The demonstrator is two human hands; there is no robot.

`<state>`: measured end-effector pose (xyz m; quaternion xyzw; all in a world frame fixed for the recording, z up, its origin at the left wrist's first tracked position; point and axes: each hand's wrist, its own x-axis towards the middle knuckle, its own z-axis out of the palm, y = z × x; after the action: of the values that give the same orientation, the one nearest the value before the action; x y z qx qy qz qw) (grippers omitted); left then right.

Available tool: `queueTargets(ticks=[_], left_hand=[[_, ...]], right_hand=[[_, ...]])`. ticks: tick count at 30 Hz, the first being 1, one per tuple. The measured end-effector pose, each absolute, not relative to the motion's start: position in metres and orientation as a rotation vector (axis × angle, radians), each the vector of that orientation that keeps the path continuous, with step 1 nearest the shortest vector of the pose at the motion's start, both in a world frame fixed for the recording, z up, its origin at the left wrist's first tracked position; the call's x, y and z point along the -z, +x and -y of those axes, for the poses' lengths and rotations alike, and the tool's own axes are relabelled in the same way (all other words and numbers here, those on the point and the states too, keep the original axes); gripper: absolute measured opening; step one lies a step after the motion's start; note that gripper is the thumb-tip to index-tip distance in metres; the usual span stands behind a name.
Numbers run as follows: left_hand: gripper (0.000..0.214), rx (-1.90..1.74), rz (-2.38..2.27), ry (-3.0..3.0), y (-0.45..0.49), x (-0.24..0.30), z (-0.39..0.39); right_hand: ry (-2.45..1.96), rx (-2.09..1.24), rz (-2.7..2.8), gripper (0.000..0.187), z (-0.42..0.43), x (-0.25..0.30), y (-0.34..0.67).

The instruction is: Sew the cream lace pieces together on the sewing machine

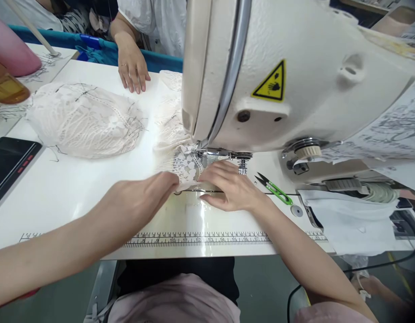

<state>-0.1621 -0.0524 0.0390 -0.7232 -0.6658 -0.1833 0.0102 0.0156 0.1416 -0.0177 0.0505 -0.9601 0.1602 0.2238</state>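
From my end, the left hand (149, 195) pinches the near edge of the lace (186, 165), its thumb hidden from me; the right hand (226, 185) is spread, thumb apart, fingertips at the lace's right side. The lace lies under the machine (295, 85), by its foot. I see open room on the surface (76, 188) left of the left hand, as far as the phone (12, 163), and in front along the ruler (197, 240) to the near edge. To the right, the snips (278, 190) and bobbin (296, 211) crowd the forearm. Both forearms cover parts of the ruler. I can't make out the needle; the frame cuts off the phone and the machine's top.
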Motion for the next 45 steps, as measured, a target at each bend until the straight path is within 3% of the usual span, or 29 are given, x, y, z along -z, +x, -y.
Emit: queueTargets(ticks=[4,7,12,14,21,26,31,39,45], left_hand=[[0.029,0.438,2.093,-2.479,-0.174,-0.046,0.033],[0.023,0.398,1.952,-2.581,-0.174,-0.039,0.021],[0.042,0.564,1.799,-2.422,-0.167,-0.023,0.010],[0.044,0.577,1.703,-2.409,-0.166,-0.019,0.008],[0.022,0.483,1.542,-2.368,-0.163,-0.003,0.006],[0.017,0.603,1.533,-2.350,-0.164,0.004,0.007],[0.016,0.636,1.552,-2.341,-0.165,0.006,0.006],[0.010,0.508,1.385,-2.233,-0.164,0.002,0.007],[0.025,0.633,1.516,-2.363,-0.163,0.009,0.005]], right_hand=[[0.081,-0.376,2.634,0.012,-0.141,0.019,0.014],[0.098,-0.357,2.625,0.012,-0.140,0.018,0.014],[0.111,-0.359,2.591,0.020,-0.138,0.017,0.013],[0.124,-0.320,2.580,0.012,-0.139,0.017,0.013],[0.273,-0.316,2.586,0.004,-0.145,0.011,0.018],[0.089,-0.222,2.729,0.035,-0.142,0.013,0.017],[0.169,-0.119,2.673,0.007,-0.141,0.016,0.014],[0.235,-0.265,2.567,0.013,-0.142,0.008,0.015],[0.167,-0.305,2.591,0.021,-0.141,0.007,0.015]])
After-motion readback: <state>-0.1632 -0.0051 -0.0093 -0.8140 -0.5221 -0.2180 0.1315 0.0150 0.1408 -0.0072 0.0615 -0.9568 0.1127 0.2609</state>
